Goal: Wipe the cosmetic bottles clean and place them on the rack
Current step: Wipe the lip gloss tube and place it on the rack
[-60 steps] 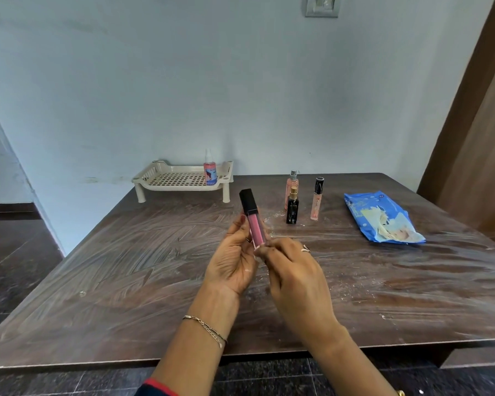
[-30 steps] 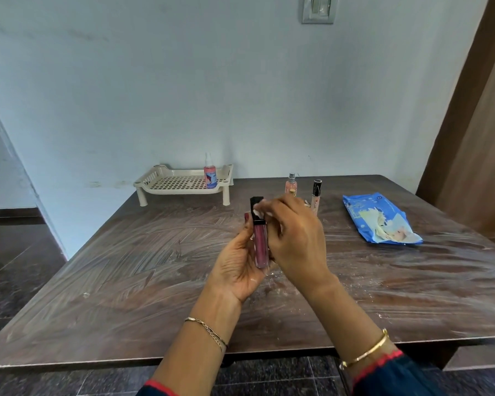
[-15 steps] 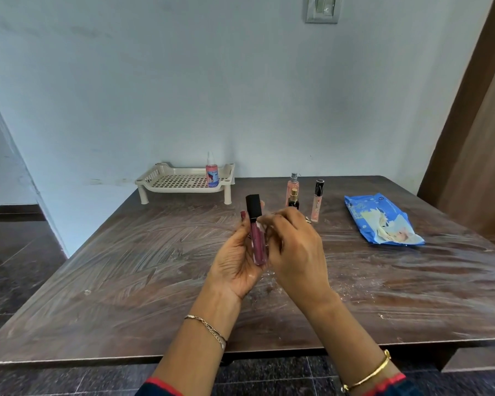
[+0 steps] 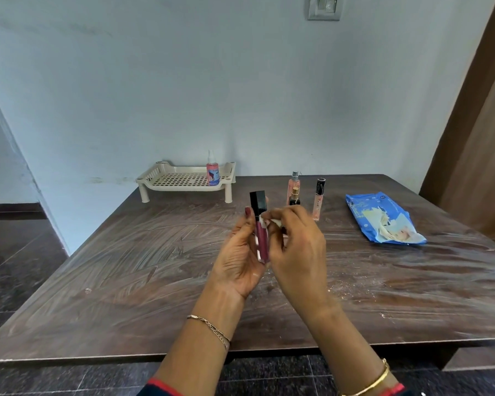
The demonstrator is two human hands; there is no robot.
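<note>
The left hand [image 4: 237, 258] grips the dark-pink lip gloss tube [image 4: 261, 241] upright above the middle of the bench [image 4: 126, 267]. The right hand [image 4: 297, 252] pinches a white wipe [image 4: 270, 222] against it just below the black cap. Within two seconds the wipe has travelled from the tube's base to its cap and back to the neck, so wiping looks nearly done. The rack [image 4: 183, 181], far left, awaits it.
</note>
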